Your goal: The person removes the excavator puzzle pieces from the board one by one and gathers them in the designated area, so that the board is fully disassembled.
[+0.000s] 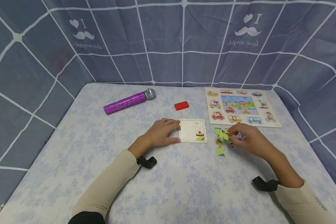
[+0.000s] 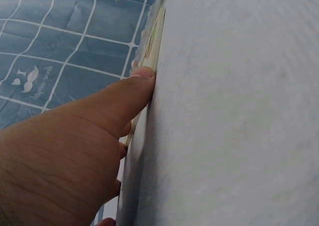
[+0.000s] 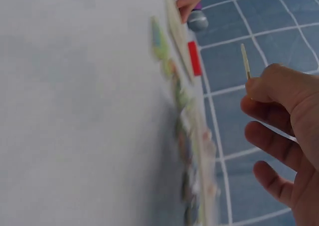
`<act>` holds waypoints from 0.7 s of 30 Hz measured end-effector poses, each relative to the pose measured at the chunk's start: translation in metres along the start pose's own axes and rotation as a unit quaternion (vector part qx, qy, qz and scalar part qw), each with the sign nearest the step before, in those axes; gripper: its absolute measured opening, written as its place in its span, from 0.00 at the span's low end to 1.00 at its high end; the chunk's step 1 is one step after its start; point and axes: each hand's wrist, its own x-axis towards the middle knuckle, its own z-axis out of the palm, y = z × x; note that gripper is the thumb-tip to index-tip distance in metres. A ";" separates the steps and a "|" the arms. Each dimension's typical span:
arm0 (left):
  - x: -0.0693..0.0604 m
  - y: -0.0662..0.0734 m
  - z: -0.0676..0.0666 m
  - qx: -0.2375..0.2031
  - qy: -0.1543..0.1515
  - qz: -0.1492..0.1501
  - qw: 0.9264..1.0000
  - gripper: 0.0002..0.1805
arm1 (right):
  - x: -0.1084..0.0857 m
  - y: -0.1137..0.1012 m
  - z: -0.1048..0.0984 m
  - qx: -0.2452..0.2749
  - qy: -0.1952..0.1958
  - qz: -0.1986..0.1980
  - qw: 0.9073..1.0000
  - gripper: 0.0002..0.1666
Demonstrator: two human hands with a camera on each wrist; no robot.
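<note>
A shallow, light wooden puzzle tray (image 1: 188,130) lies on the table, with one puzzle piece (image 1: 200,137) in its lower right corner. My left hand (image 1: 163,133) rests at the tray's left side, thumb and fingertips touching the edge; the left wrist view shows the thumb (image 2: 143,74) against the rim. Between thumb and index finger, my right hand (image 1: 247,138) pinches a green puzzle piece (image 1: 224,135), raised above the table. The right wrist view shows that thin piece edge-on (image 3: 245,60). Loose puzzle pieces (image 1: 221,151) lie beneath and beside the right hand, which partly hides them.
A larger vehicle puzzle board (image 1: 210,107) lies behind the right hand. A red block (image 1: 181,105) sits beyond the tray. Farther left lies a purple glittery microphone (image 1: 126,102). Tiled-print curtain (image 1: 165,37) surrounds the table's back and sides.
</note>
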 end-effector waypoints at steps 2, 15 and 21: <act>0.000 0.000 0.001 -0.002 0.000 0.000 1.000 0.26 | -0.012 0.003 -0.001 -0.008 -0.009 0.009 1.000 0.18; 0.000 0.001 0.002 0.001 0.001 -0.002 1.000 0.27 | -0.043 0.015 0.002 0.008 -0.041 -0.005 0.999 0.21; 0.000 0.000 0.002 0.002 0.001 -0.002 1.000 0.27 | -0.044 0.014 0.006 0.004 -0.072 0.007 0.997 0.19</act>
